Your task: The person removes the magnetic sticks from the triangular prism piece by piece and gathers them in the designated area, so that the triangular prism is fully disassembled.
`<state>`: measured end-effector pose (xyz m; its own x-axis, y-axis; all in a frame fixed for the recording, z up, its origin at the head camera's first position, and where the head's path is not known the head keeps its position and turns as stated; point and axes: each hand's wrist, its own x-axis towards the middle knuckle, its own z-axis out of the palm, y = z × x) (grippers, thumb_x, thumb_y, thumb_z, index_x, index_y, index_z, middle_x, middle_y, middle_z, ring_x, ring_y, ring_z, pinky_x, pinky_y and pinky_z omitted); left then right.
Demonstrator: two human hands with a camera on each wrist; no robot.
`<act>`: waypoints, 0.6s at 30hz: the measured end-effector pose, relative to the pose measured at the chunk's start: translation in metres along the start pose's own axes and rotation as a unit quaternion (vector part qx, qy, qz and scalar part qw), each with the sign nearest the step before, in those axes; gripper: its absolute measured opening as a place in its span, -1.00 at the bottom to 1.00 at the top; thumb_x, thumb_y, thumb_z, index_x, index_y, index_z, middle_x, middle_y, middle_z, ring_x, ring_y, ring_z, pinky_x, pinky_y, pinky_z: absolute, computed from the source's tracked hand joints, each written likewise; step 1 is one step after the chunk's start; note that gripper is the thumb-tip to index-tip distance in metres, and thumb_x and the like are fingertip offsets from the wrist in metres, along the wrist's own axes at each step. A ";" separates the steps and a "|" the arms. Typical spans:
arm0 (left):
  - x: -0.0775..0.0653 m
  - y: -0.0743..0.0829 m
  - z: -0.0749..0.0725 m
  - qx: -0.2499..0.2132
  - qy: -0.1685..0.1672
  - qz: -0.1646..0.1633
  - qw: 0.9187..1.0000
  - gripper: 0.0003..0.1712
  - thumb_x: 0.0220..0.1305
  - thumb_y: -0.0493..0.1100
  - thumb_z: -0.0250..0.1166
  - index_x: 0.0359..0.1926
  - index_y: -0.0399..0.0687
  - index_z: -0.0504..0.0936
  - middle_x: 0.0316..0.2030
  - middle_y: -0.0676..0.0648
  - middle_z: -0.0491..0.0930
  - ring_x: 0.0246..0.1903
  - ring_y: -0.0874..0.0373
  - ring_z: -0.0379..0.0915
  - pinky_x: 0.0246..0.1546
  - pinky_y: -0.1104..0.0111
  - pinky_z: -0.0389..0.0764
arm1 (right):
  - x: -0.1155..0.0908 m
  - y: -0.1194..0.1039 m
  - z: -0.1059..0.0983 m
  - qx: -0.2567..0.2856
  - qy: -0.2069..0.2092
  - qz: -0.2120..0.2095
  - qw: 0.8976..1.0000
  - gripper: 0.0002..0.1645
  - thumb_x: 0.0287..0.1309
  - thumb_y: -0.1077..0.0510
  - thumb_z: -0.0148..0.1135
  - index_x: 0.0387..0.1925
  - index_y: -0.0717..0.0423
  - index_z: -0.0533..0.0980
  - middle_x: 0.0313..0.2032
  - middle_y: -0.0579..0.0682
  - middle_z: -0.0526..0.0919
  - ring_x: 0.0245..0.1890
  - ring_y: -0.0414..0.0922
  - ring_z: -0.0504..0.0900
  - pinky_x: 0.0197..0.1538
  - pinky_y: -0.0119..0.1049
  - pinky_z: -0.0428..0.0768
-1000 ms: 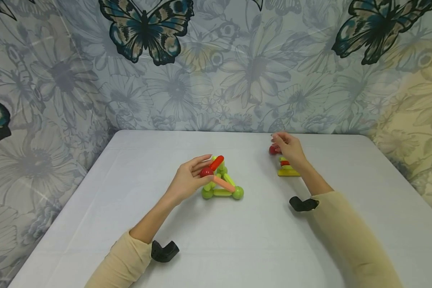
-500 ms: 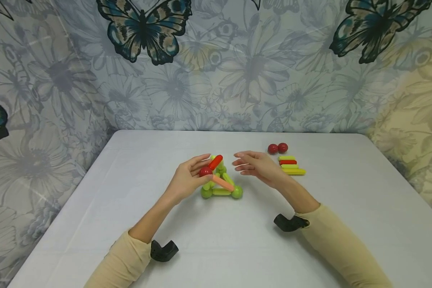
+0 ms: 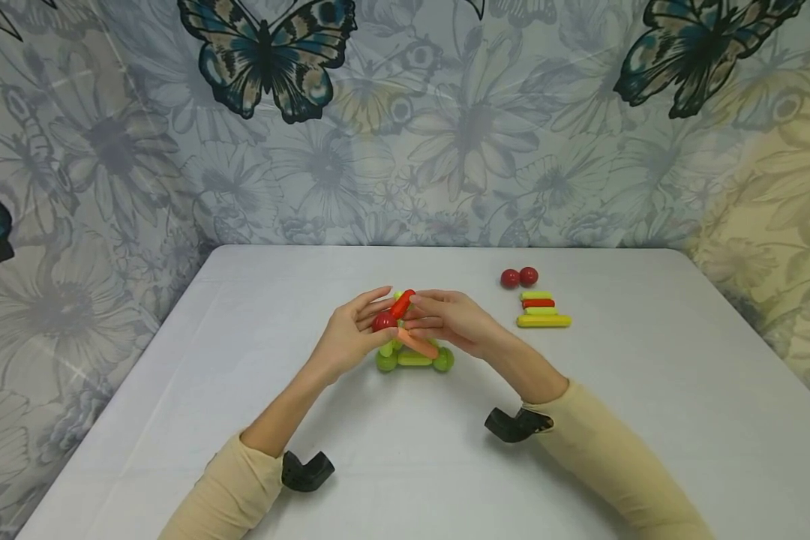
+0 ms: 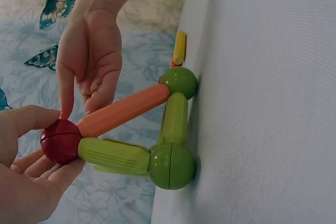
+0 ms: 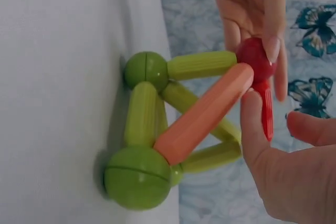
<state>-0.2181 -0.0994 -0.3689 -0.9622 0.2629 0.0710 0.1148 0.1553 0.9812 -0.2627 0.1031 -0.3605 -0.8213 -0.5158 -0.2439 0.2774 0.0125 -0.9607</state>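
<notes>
My left hand pinches a red ball at the top of a magnetic construction set frame. From that ball run an orange rod, a light green rod and a red rod. Green balls and light green rods form the lower part, which stands on the table. My right hand is at the frame's right side, its thumb and fingers spread on either side of the red rod. One fingertip meets or overlaps that rod's upper end; whether they touch is unclear.
On the white table, two loose red balls lie at the back right. In front of them is a row of rods, including a red one and a longer yellow rod. A patterned wall hanging rises behind the table.
My right hand has come left and toward me from the loose parts at the back right to the frame. My left hand keeps its hold on the red ball.
</notes>
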 end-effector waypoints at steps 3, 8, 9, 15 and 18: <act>0.000 0.000 0.000 0.000 -0.002 -0.001 1.000 -0.26 0.20 -0.36 0.32 0.38 -0.08 0.27 0.25 -0.16 0.38 0.21 0.01 0.34 0.06 0.34 0.47 | 0.005 0.001 0.003 0.034 0.010 0.003 0.999 -0.50 0.41 0.16 0.01 0.21 0.43 0.25 -0.09 0.23 0.54 -0.20 -0.05 0.66 -0.07 -0.27 0.61; -0.001 0.001 -0.001 -0.004 -0.007 0.002 1.000 -0.26 0.21 -0.35 0.32 0.38 -0.08 0.27 0.25 -0.16 0.39 0.20 0.02 0.35 0.06 0.34 0.47 | 0.010 0.000 0.011 0.019 0.053 0.012 0.998 -0.49 0.38 0.11 0.08 0.17 0.40 0.26 -0.14 0.22 0.60 -0.31 -0.08 0.69 -0.18 -0.32 0.64; -0.002 0.002 -0.001 -0.005 -0.008 0.003 1.000 -0.26 0.21 -0.35 0.32 0.38 -0.07 0.27 0.25 -0.15 0.39 0.20 0.02 0.35 0.06 0.34 0.47 | 0.011 -0.001 0.013 0.013 0.061 0.015 0.998 -0.48 0.37 0.10 0.09 0.17 0.38 0.26 -0.15 0.21 0.61 -0.33 -0.09 0.69 -0.21 -0.33 0.65; -0.002 0.002 -0.001 -0.003 -0.010 0.005 1.000 -0.27 0.21 -0.37 0.31 0.38 -0.08 0.28 0.25 -0.15 0.38 0.20 0.01 0.35 0.07 0.34 0.47 | 0.011 -0.004 0.019 -0.012 0.093 0.023 0.995 -0.50 0.34 0.12 0.14 0.14 0.34 0.26 -0.25 0.21 0.64 -0.43 -0.10 0.69 -0.33 -0.38 0.65; -0.002 0.001 -0.001 0.002 -0.010 0.006 1.000 -0.27 0.21 -0.38 0.30 0.38 -0.09 0.27 0.25 -0.16 0.38 0.21 0.00 0.33 0.07 0.35 0.46 | 0.010 -0.006 0.021 -0.036 0.104 0.007 0.994 -0.54 0.34 0.16 0.13 0.13 0.33 0.27 -0.28 0.23 0.64 -0.44 -0.10 0.69 -0.31 -0.35 0.66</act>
<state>-0.2167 -0.1010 -0.3674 -0.9559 0.2829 0.0790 0.1269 0.1554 0.9797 -0.2616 0.0798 -0.3544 -0.9047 -0.3269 -0.2731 0.2602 0.0835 -0.9619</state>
